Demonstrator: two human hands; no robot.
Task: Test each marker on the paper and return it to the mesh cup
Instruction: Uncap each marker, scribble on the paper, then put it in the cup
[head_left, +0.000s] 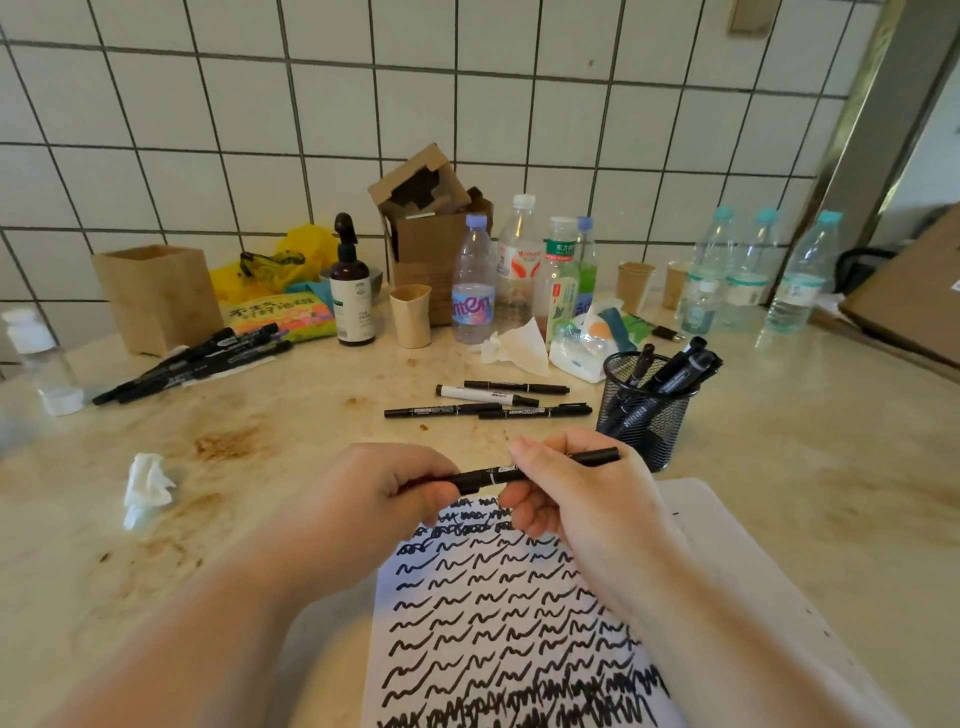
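While both hands hover over the top edge of the scribbled paper (498, 613), the left hand (384, 499) pinches one end of a black marker (540, 467) and the right hand (576, 493) grips its middle. Just beyond stands the mesh cup (644, 410); four loose markers (488, 402) lie on the counter (291, 447) beside it.

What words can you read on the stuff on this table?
"东方" on the green-label bottle.
Pink letters on the purple-cap bottle: blurred, cannot be read for sure.
Chinese print on the colourful packet: too blurred.
Brown spray bottle label: too small.
Markers and red-label bottle: print too small.
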